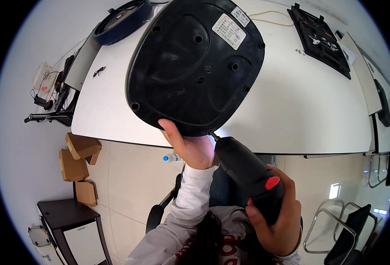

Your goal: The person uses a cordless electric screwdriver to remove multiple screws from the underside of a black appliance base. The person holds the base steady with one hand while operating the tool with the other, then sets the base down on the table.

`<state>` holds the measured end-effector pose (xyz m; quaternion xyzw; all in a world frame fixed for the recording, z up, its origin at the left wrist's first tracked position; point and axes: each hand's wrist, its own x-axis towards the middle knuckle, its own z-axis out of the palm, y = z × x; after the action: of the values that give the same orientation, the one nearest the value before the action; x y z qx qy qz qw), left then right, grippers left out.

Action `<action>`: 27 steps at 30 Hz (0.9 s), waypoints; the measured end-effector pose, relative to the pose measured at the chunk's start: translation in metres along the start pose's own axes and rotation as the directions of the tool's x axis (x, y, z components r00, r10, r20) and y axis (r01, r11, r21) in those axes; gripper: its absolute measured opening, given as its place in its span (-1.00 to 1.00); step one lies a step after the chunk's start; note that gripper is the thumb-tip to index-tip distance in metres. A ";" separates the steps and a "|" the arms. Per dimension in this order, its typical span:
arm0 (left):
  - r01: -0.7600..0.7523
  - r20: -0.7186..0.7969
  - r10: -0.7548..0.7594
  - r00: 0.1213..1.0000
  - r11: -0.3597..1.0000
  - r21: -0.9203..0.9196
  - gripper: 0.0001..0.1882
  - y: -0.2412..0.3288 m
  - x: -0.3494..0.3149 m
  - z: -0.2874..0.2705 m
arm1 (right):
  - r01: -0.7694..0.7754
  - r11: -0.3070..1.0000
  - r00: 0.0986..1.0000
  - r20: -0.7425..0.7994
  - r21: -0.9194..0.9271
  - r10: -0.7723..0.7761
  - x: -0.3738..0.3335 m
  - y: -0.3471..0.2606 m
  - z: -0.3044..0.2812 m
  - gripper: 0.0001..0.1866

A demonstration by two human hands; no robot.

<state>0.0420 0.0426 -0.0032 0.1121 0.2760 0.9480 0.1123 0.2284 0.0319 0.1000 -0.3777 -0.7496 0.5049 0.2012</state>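
A large black plastic base plate with rounded corners, several screw holes and two white labels is tipped toward me over the table's near edge. My left hand grips its lower edge, thumb on the face and the other fingers hidden behind it. In my right hand is a black cordless screwdriver with a red button. Its bit meets the plate at a hole on the lower edge, beside my left hand, and a light glows there. Whether a screw sits in that hole cannot be made out.
On the white table lie a dark round appliance part, a small black cable, an open black tool case and small loose screws. Cardboard boxes and a water bottle are below. A chair stands right.
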 end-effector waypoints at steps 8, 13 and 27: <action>-0.003 0.029 0.003 1.000 1.000 -0.025 -0.32 -0.002 0.002 -0.004 | 0.004 1.000 1.000 0.004 -0.026 -0.004 -0.001 -0.002 0.000 -0.36; -0.014 0.038 0.014 0.999 1.000 -0.013 -0.31 -0.002 0.002 -0.003 | 0.004 1.000 1.000 0.005 -0.019 -0.004 -0.001 -0.001 -0.001 -0.36; -0.018 0.049 0.018 0.999 1.000 0.008 -0.30 -0.001 0.003 -0.003 | 0.016 0.998 1.000 -0.003 -0.054 -0.016 -0.002 -0.002 -0.002 -0.34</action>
<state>0.0388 0.0427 -0.0060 0.1382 0.2762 0.9447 0.1100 0.2302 0.0312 0.1031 -0.3777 -0.7657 0.4821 0.1963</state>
